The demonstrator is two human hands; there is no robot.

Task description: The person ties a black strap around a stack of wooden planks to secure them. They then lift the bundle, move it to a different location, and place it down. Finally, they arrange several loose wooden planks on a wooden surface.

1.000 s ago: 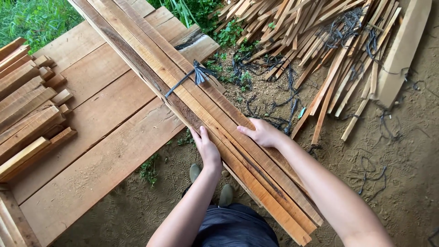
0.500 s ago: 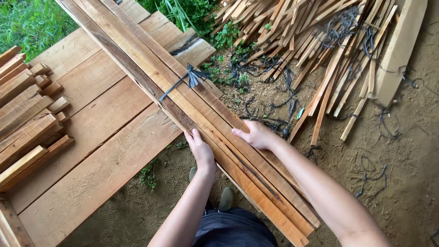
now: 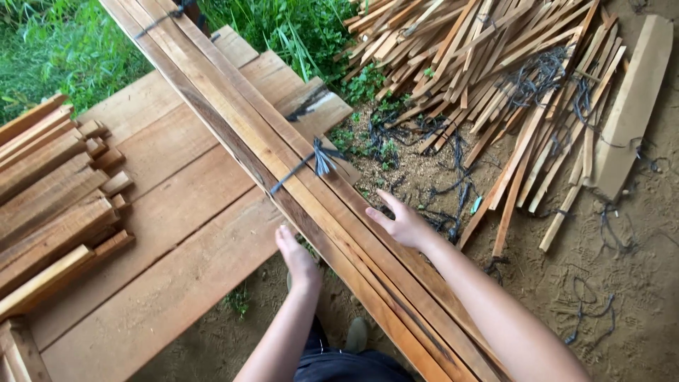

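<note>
Head view: sandy dirt ground [image 3: 636, 297] lying underfoot, grass [image 3: 64, 56] growing at eleven o'clock, a platform of wide planks [image 3: 177, 233] spreading from nine o'clock. Running diagonally from twelve o'clock down to five o'clock, a long bundle of wooden slats [image 3: 297, 177], bound at its middle by a dark tie [image 3: 318, 159]. Pressing against the bundle's near edge, left hand [image 3: 297, 258], fingers curling loosely around the side, not clenching. Resting on the bundle's far edge, right hand [image 3: 399, 223], lying open with fingers spread flat. Sitting at nine o'clock on the platform, stacked short boards [image 3: 49, 198]. Sprawling at one to two o'clock, a loose heap of thin sticks [image 3: 495, 78] tangling with dark cords [image 3: 544, 78].
</note>
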